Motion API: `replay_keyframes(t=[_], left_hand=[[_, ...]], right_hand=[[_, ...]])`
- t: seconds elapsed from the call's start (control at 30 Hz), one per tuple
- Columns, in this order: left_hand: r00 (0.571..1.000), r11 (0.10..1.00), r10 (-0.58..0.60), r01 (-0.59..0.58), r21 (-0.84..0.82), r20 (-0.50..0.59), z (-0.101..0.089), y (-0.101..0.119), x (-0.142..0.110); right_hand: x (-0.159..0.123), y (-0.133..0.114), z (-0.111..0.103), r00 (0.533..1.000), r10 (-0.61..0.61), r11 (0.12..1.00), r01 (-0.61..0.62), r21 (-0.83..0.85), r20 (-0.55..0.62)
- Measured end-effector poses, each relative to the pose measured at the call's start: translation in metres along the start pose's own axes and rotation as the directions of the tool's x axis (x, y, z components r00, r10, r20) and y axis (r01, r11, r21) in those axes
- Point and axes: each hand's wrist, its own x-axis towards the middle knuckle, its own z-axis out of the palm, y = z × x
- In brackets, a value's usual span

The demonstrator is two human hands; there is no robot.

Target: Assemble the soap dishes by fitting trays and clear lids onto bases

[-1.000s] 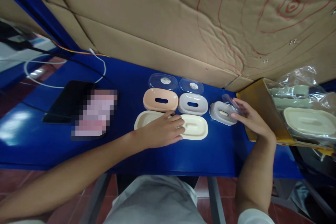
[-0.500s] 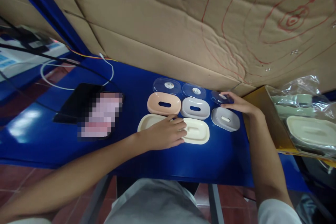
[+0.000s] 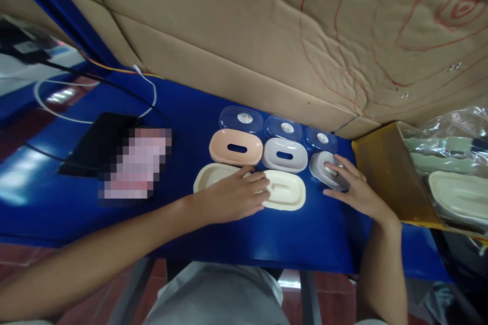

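My left hand lies over two cream oval trays, with its loosely bent fingers apart. Its fingertips rest on the right cream tray; the left cream tray is partly hidden beneath it. My right hand is spread over a small grey oval dish, fingers on its top and thumb by its near edge. Behind the cream trays sit a peach slotted dish and a pale grey slotted dish. Clear lids line the back: left, middle and right.
At the right stands an open cardboard box holding plastic-wrapped pieces. A dark flat object and a blurred-out pink item lie at the left, near a white cable. A cardboard wall rises behind the blue table.
My right hand has let go of the right clear lid, which now lies flat in the back row, and has come nearer onto the grey dish. My left hand stays on the cream trays.
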Motion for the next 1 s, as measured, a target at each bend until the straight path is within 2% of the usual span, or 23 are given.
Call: replay_keyframes(t=[0.2, 0.43, 0.5, 0.57, 0.63, 0.77, 0.83, 1.0], left_hand=[[1.000, 1.000, -0.006, 0.007, -0.009, 0.022, 0.000, -0.001, 0.001], [1.000, 1.000, -0.005, 0.005, -0.029, 0.020, 0.000, -0.002, -0.001], [1.000, 0.999, -0.003, 0.004, -0.033, 0.012, 0.000, -0.002, -0.001], [1.000, 0.999, -0.003, 0.003, -0.034, 0.011, 0.000, -0.002, -0.001], [1.000, 0.999, -0.007, 0.007, -0.032, 0.015, -0.001, -0.002, -0.001], [0.999, 0.999, -0.014, 0.016, -0.036, 0.030, -0.002, -0.002, -0.001], [0.999, 0.999, -0.017, 0.018, -0.039, 0.028, -0.003, -0.001, -0.001], [0.999, 0.999, -0.017, 0.018, -0.026, 0.050, -0.004, -0.001, -0.001]], right_hand=[[0.001, 0.007, -0.003, 1.000, -0.015, 1.000, 0.015, 0.019, 0.000], [-0.020, -0.005, -0.029, 0.977, 0.037, 0.984, -0.071, 0.162, 0.208], [-0.023, -0.006, -0.035, 0.971, 0.025, 0.975, -0.076, 0.209, 0.237], [-0.021, -0.006, -0.037, 0.982, 0.002, 0.968, -0.049, 0.245, 0.187], [-0.015, -0.005, -0.034, 0.997, 0.003, 0.970, -0.020, 0.241, 0.071], [0.003, -0.001, -0.014, 0.991, 0.043, 0.986, -0.021, 0.165, -0.129], [0.011, 0.000, -0.004, 0.985, 0.032, 0.991, -0.009, 0.137, -0.168], [0.018, 0.000, 0.006, 0.986, -0.061, 0.993, 0.075, 0.087, -0.156]])
